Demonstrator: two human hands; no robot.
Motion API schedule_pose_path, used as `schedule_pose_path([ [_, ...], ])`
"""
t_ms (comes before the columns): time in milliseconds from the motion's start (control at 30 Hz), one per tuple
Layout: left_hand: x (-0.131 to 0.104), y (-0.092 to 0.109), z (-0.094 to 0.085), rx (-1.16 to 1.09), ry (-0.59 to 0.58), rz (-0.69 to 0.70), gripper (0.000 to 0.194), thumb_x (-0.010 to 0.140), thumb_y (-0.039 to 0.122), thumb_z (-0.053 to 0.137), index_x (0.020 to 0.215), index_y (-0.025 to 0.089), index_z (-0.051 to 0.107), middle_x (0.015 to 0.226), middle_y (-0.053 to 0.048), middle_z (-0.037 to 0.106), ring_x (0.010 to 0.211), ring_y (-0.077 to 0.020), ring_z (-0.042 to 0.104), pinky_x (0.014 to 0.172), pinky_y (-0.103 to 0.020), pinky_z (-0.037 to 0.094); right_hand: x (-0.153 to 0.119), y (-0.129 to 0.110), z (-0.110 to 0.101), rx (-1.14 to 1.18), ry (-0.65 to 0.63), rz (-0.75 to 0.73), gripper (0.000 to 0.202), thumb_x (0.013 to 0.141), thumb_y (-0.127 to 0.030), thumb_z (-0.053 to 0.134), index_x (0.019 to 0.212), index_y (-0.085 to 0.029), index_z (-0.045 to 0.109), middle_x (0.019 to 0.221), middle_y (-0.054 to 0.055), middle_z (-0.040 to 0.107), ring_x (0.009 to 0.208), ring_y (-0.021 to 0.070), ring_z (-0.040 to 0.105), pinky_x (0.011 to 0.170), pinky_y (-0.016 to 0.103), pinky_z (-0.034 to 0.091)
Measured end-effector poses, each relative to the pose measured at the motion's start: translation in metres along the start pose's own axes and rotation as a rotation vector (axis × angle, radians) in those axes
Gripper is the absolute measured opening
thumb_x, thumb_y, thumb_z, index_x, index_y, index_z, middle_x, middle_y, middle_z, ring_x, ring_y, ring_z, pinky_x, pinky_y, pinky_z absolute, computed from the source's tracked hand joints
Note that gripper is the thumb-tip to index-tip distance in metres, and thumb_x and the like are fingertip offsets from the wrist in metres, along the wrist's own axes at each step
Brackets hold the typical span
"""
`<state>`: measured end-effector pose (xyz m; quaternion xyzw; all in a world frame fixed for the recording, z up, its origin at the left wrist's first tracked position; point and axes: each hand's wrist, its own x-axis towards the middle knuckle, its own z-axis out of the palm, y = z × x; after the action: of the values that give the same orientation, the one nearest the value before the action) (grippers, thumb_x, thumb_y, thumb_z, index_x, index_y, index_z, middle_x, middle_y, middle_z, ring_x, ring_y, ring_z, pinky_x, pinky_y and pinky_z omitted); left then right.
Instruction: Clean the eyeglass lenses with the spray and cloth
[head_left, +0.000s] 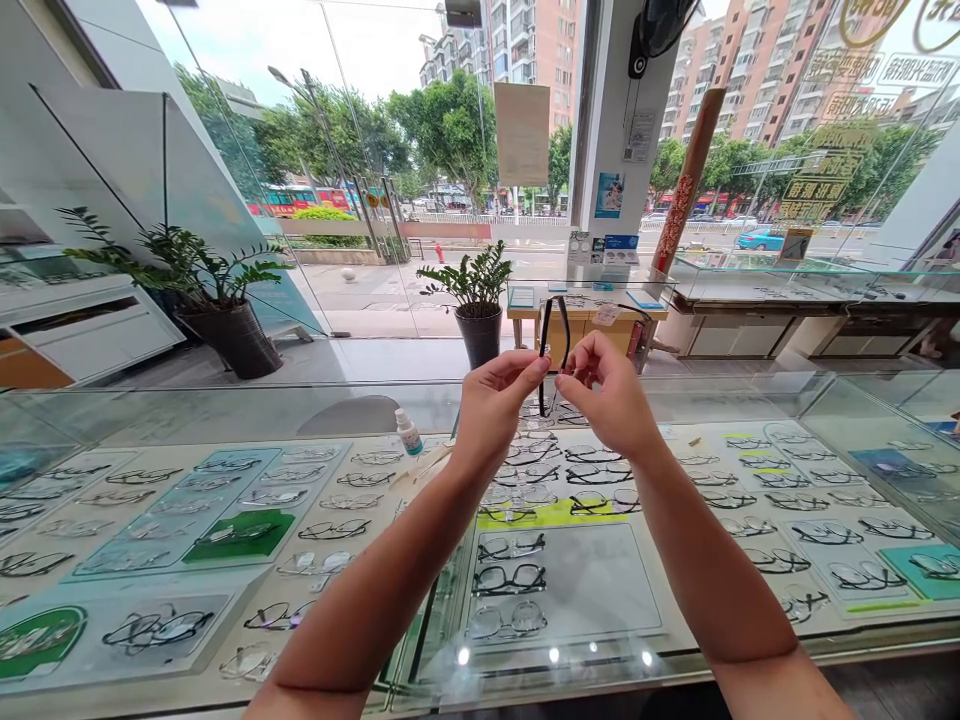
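Above the glass counter (570, 590), my two hands meet around a pair of eyeglasses (544, 330) with a black frame, held upright and seen nearly edge-on. My left hand (495, 395) pinches the frame between thumb and fingers. From the other side, my right hand (607, 390) has its fingers curled and its thumb and fingertips closed at the eyeglasses' near edge; exactly which part it grips is hidden. A small white bottle (409, 432) with bluish liquid stands on the counter, left of my left hand.
Rows of eyeglasses (510, 578) lie in the display below my arms, with more to either side. A potted plant (478, 325) and a small display table (525, 325) stand beyond the counter. A larger potted plant (232, 335) is at left, before the windows.
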<state>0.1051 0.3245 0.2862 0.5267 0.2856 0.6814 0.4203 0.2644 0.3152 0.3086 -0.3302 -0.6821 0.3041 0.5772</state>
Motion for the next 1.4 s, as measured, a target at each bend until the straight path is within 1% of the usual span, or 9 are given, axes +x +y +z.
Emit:
schedule_pose_path([
  [133,0.000,-0.001,0.000,0.007,0.007,0.005,0.018,0.081,0.039,0.093,0.090,0.025,0.086,0.098,-0.005,0.082,0.091,-0.0159,0.073,0.093,-0.035,0.060,0.000,0.001,-0.001,-0.003,0.006,-0.005,0.028,0.083,-0.021,0.071,0.084,-0.026,0.044,0.083,-0.003,0.058,0.073,0.0141,0.045,0.066,0.032,0.037],
  [233,0.000,-0.002,0.000,-0.011,0.016,0.008,0.020,0.080,0.040,0.094,0.090,0.024,0.086,0.099,-0.005,0.083,0.091,-0.0159,0.073,0.093,-0.035,0.060,0.001,0.002,-0.001,-0.009,0.008,-0.015,0.027,0.083,-0.021,0.070,0.084,-0.026,0.045,0.085,-0.003,0.059,0.074,0.0142,0.047,0.066,0.032,0.038],
  [433,0.000,-0.005,0.000,-0.038,0.033,0.028,0.022,0.079,0.041,0.095,0.091,0.024,0.087,0.097,-0.004,0.082,0.092,-0.0145,0.073,0.091,-0.031,0.059,0.001,0.004,-0.002,-0.016,0.024,-0.023,0.026,0.084,-0.019,0.069,0.084,-0.026,0.044,0.085,-0.003,0.059,0.073,0.0140,0.047,0.066,0.032,0.038],
  [700,-0.001,-0.002,0.001,-0.067,0.075,-0.018,0.024,0.078,0.044,0.095,0.089,0.025,0.087,0.095,-0.004,0.081,0.087,-0.0147,0.072,0.087,-0.034,0.065,0.003,0.009,-0.003,0.009,0.067,-0.015,0.025,0.084,-0.020,0.069,0.085,-0.027,0.045,0.085,-0.003,0.059,0.075,0.0155,0.052,0.067,0.034,0.039],
  [900,-0.001,0.000,0.001,-0.077,0.103,-0.002,0.021,0.079,0.042,0.094,0.087,0.025,0.086,0.095,-0.004,0.080,0.088,-0.0147,0.072,0.088,-0.035,0.067,0.004,0.011,-0.002,0.031,0.089,0.013,0.026,0.083,-0.021,0.069,0.085,-0.027,0.043,0.087,-0.003,0.062,0.071,0.0141,0.050,0.067,0.034,0.039],
  [1033,0.000,0.001,0.000,-0.085,0.128,0.014,0.016,0.081,0.039,0.093,0.086,0.026,0.085,0.094,-0.004,0.079,0.089,-0.0155,0.073,0.091,-0.037,0.068,0.005,0.013,-0.002,0.047,0.128,0.066,0.027,0.081,-0.020,0.069,0.085,-0.027,0.043,0.086,-0.004,0.064,0.068,0.0130,0.047,0.065,0.033,0.037],
  [1233,0.001,0.004,0.001,-0.151,0.190,0.073,0.019,0.078,0.041,0.096,0.085,0.026,0.085,0.096,-0.004,0.079,0.092,-0.0164,0.074,0.090,-0.040,0.070,0.008,0.016,-0.001,0.248,0.223,0.127,0.031,0.077,-0.021,0.071,0.083,-0.027,0.041,0.082,-0.005,0.066,0.066,0.0126,0.047,0.062,0.031,0.033],
  [1300,0.003,0.005,0.001,-0.181,0.217,0.091,0.022,0.076,0.042,0.097,0.085,0.026,0.085,0.096,-0.003,0.080,0.093,-0.0168,0.074,0.092,-0.041,0.070,0.008,0.017,0.003,0.308,0.261,0.137,0.032,0.077,-0.021,0.073,0.082,-0.026,0.042,0.080,-0.005,0.066,0.066,0.0122,0.047,0.063,0.030,0.033],
  [1400,0.006,0.006,-0.002,-0.215,0.262,0.097,0.026,0.074,0.042,0.098,0.085,0.024,0.084,0.095,-0.003,0.080,0.092,-0.0167,0.075,0.090,-0.040,0.070,0.007,0.020,0.015,0.392,0.339,0.130,0.034,0.076,-0.021,0.074,0.080,-0.026,0.041,0.078,-0.005,0.065,0.065,0.0114,0.045,0.064,0.029,0.033],
])
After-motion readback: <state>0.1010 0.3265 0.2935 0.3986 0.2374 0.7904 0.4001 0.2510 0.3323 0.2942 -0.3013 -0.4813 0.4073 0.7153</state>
